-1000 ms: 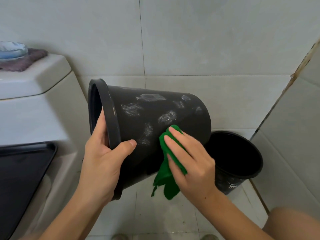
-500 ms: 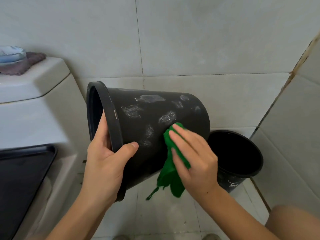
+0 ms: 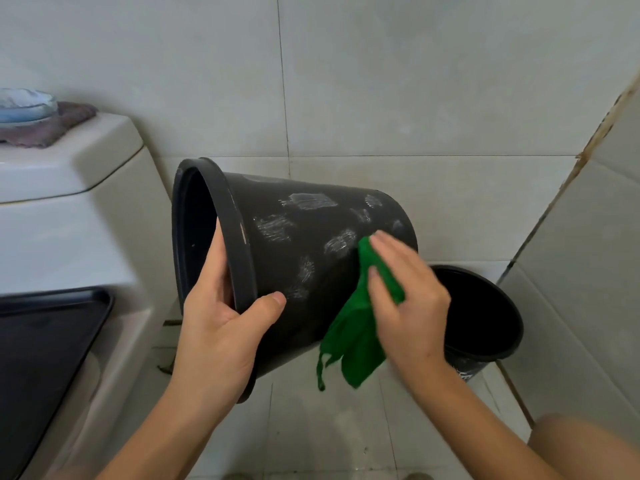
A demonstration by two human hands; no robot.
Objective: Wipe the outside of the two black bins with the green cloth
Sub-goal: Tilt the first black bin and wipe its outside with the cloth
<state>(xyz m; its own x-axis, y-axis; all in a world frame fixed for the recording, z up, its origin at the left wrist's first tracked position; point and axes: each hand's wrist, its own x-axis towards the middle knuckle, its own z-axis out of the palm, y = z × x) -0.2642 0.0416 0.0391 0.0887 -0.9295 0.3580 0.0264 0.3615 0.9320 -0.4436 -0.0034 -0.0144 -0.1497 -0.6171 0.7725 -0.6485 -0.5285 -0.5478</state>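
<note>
The left hand (image 3: pixel 221 327) gripped the rim of the tilted black bin (image 3: pixel 311 258) at frame centre, thumb outside, fingers inside. The bin's long axis ran from the mouth at left to the base at upper right. The right hand (image 3: pixel 408 306), fingers nearly straight, pressed the green cloth (image 3: pixel 356 337) flat against the wall near the base. Unwiped wall lay leftward of those fingers. The second black bin (image 3: pixel 485 320) stood upright at lower right.

The held bin (image 3: pixel 311 258) looks like matt black plastic, scuffed with whitish smears. The cloth (image 3: pixel 356 334) is soft green fabric. At 12 o'clock, the wall tiles (image 3: pixel 415 81) look smooth and faintly glossy.
</note>
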